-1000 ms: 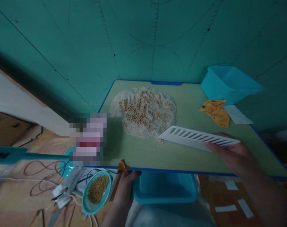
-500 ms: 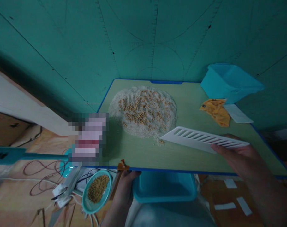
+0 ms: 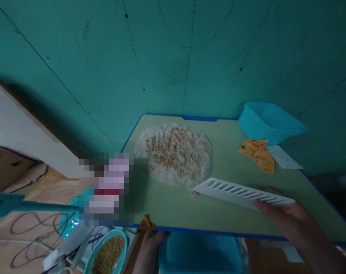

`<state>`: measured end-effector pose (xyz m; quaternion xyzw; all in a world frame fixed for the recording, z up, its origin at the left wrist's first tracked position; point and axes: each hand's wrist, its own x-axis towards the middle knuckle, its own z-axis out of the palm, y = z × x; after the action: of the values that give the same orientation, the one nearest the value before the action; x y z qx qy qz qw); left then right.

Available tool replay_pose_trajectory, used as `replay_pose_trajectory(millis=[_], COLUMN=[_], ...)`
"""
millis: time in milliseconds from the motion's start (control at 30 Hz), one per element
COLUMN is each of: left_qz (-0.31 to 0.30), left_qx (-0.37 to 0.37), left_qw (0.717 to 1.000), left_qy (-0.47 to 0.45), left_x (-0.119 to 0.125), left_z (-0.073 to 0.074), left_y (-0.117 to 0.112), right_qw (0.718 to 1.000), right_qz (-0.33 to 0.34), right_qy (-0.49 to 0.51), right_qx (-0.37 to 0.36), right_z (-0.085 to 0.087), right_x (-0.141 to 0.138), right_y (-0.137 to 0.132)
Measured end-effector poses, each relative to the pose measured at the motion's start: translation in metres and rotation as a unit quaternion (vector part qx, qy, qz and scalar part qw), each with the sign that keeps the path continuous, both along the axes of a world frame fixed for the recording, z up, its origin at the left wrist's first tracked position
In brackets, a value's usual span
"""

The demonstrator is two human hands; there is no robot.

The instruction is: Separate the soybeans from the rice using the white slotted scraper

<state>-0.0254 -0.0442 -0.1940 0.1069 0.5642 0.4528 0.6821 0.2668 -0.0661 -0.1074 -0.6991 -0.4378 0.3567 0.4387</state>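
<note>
My right hand (image 3: 287, 217) is closed on one end of a white slotted plastic strip (image 3: 230, 194). The strip's far tip touches the board beside a few stray grains at the near edge of a wide pile of white rice-like grains (image 3: 187, 179). Round tan beans (image 3: 173, 152), which look like soybeans, lie scattered through that pile. Below the board's front edge, my left hand (image 3: 150, 243) grips the left rim of a blue plastic tub (image 3: 201, 253); some of its fingers are hidden.
The pale green board (image 3: 232, 217) has a blue border. A second blue tub (image 3: 271, 121), an orange cloth (image 3: 260, 156) and a white sheet (image 3: 285, 156) lie at right. A pixelated box (image 3: 108, 190) stands left, above a bean-filled bowl (image 3: 120, 262) and loose cables (image 3: 30, 224).
The view has tilted up, so everything sits lower in the picture. The strip and both hands keep nearly the same places against the board and pile.
</note>
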Motion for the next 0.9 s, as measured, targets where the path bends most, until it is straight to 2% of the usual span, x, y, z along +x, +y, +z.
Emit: replay_pose_trajectory(millis=[100,167,300,433,600,800,900], left_qz=[0.001,-0.004,-0.012,-0.017,-0.019,-0.023,-0.032], left_qx=[0.011,0.014,0.007,-0.008,0.015,0.011,0.018], left_qw=[1.000,1.000,1.000,0.999,1.000,0.999,0.999], left_qy=[0.015,0.016,0.024,0.029,0.003,-0.031,-0.040], left_x=[-0.001,-0.001,-0.002,-0.002,0.004,0.003,0.001], left_z=[-0.006,-0.008,-0.008,0.004,0.020,0.028,0.030], left_y=[0.013,0.017,0.008,-0.005,-0.005,-0.005,-0.004], right_qw=[0.999,0.999,0.999,0.999,0.999,0.998,0.998], right_qz=[-0.018,0.001,0.043,0.034,0.023,0.052,0.038], right_qy=[0.043,0.038,0.020,0.039,0.033,0.023,0.028], right_qx=[-0.008,-0.015,-0.010,-0.017,-0.005,-0.020,-0.033], right_z=[-0.001,0.001,0.008,0.012,0.011,0.011,0.014], right_x=[-0.003,-0.005,-0.006,-0.009,-0.009,-0.008,-0.010], right_y=[0.003,0.004,0.003,0.000,0.002,0.001,-0.001])
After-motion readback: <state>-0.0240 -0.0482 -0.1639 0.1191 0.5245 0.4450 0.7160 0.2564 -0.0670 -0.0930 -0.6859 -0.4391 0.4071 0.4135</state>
